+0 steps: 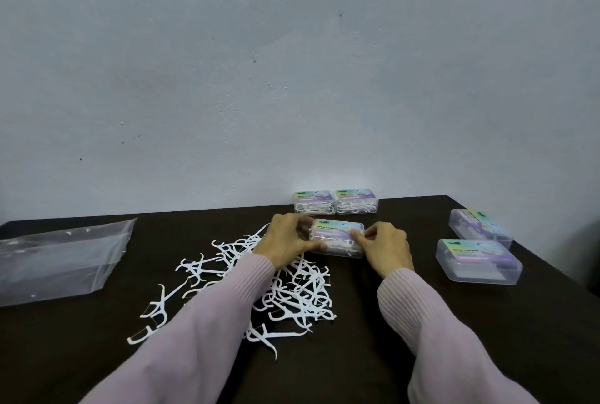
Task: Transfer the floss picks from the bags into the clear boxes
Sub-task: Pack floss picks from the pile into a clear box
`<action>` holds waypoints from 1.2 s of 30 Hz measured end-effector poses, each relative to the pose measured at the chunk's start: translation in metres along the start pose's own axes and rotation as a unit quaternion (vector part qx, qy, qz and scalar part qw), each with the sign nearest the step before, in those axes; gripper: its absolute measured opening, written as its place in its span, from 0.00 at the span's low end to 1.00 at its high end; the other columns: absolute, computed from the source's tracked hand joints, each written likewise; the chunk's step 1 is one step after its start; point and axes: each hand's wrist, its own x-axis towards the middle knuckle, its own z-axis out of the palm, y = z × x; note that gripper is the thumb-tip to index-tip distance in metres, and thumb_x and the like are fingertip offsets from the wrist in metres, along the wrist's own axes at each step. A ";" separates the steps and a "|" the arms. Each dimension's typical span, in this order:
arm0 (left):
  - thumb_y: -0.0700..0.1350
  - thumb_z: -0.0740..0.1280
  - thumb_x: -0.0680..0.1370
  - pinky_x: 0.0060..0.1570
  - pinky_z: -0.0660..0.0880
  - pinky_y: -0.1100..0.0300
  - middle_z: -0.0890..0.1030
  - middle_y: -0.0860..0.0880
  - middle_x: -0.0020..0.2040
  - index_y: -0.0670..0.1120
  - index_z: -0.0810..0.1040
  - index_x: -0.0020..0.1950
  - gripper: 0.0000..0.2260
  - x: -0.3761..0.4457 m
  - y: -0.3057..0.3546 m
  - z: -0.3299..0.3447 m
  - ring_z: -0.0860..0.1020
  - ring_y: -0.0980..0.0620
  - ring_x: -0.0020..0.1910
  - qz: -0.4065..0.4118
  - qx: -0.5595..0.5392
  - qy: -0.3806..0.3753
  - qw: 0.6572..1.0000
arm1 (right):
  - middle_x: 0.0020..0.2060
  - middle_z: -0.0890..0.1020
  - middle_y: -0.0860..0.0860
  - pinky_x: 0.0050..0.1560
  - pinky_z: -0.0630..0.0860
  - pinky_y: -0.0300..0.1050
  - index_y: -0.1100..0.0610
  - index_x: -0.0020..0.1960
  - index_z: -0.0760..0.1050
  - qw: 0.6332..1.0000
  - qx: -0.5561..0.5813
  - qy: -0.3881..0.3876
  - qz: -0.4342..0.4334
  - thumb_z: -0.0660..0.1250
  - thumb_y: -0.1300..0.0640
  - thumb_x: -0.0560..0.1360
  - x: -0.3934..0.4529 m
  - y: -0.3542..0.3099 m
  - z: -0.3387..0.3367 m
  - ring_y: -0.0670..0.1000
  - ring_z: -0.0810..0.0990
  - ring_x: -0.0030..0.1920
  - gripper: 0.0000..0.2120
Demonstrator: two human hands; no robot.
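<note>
Both hands grip one clear box [337, 239] at mid-table: the left hand [287, 239] pinches its left end, and the right hand [384, 246] pinches its right end, fingertips pressed at the lid edge. White picks show inside this box, and its lid appears down, though I cannot tell whether it has latched.

Just in front of it, partly under the left sleeve [207, 316], lies a loose heap of floss picks [292, 296] spread across the dark table [487, 338]. Two filled boxes [336, 201] stand side by side by the wall [292, 62]. Two more boxes [479, 242] sit well apart at the right and look empty of picks. An emptied plastic bag [58, 260] lies at far left.

The likeliest slip is a pick caught in the seam, which would stop the lid closing or spring it open. Uneven squeezing could also flex the thin box and spill it. Either sleeve, dragging across the heap, could sweep picks off the near edge.
</note>
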 end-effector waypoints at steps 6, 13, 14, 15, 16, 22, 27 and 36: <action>0.45 0.79 0.64 0.34 0.73 0.72 0.83 0.47 0.48 0.40 0.79 0.54 0.22 0.004 0.004 0.008 0.79 0.57 0.41 -0.107 -0.070 0.056 0.990 | 0.54 0.79 0.57 0.52 0.75 0.46 0.59 0.60 0.73 1.000 0.004 0.003 0.003 0.65 0.49 0.75 0.001 0.001 0.002 0.52 0.78 0.53 0.18; 0.43 0.80 0.62 0.36 0.74 0.71 0.83 0.48 0.42 0.41 0.81 0.45 0.16 0.003 0.005 0.009 0.80 0.57 0.39 -0.150 -0.116 0.083 0.978 | 0.54 0.79 0.57 0.54 0.76 0.47 0.60 0.60 0.73 1.000 0.014 -0.006 0.005 0.65 0.50 0.76 0.003 0.000 0.003 0.52 0.78 0.53 0.17; 0.43 0.80 0.62 0.37 0.74 0.70 0.83 0.48 0.42 0.41 0.82 0.45 0.16 0.002 0.005 0.010 0.80 0.56 0.40 -0.150 -0.114 0.088 0.978 | 0.54 0.79 0.57 0.53 0.75 0.46 0.60 0.60 0.72 1.000 0.015 -0.005 0.004 0.65 0.50 0.76 0.003 0.000 0.003 0.52 0.78 0.53 0.17; 0.43 0.80 0.62 0.38 0.75 0.69 0.83 0.48 0.42 0.41 0.82 0.45 0.15 0.002 0.005 0.011 0.80 0.55 0.41 -0.150 -0.112 0.090 0.978 | 0.54 0.79 0.57 0.53 0.75 0.46 0.60 0.60 0.72 1.000 0.013 -0.005 0.002 0.65 0.51 0.76 0.002 -0.001 0.002 0.52 0.78 0.53 0.17; 0.43 0.80 0.63 0.39 0.75 0.68 0.83 0.47 0.43 0.41 0.82 0.46 0.15 0.002 0.005 0.012 0.80 0.55 0.41 -0.149 -0.112 0.092 0.978 | 0.55 0.79 0.57 0.52 0.74 0.45 0.60 0.60 0.72 1.000 0.012 -0.004 0.001 0.65 0.51 0.76 0.002 -0.001 0.002 0.52 0.78 0.53 0.17; 0.49 0.76 0.67 0.43 0.76 0.65 0.83 0.48 0.45 0.42 0.81 0.49 0.15 0.001 0.009 0.007 0.79 0.54 0.42 -0.071 0.032 0.062 0.995 | 0.54 0.78 0.57 0.50 0.74 0.44 0.60 0.59 0.72 1.000 0.003 0.003 -0.002 0.64 0.50 0.76 0.001 0.000 0.003 0.52 0.78 0.52 0.16; 0.54 0.62 0.79 0.42 0.70 0.59 0.80 0.45 0.47 0.41 0.76 0.50 0.16 -0.003 0.022 0.001 0.78 0.48 0.44 0.044 0.304 -0.006 0.952 | 0.53 0.79 0.56 0.49 0.74 0.44 0.59 0.58 0.72 1.000 -0.018 0.013 -0.016 0.63 0.49 0.77 0.001 0.001 0.006 0.52 0.78 0.51 0.16; 0.53 0.62 0.79 0.46 0.75 0.56 0.82 0.47 0.46 0.44 0.79 0.54 0.15 -0.002 0.012 -0.002 0.79 0.50 0.43 0.047 0.281 0.003 0.958 | 0.59 0.77 0.57 0.54 0.73 0.47 0.59 0.66 0.69 0.999 0.027 0.005 -0.020 0.62 0.51 0.78 0.003 0.001 0.007 0.53 0.77 0.56 0.20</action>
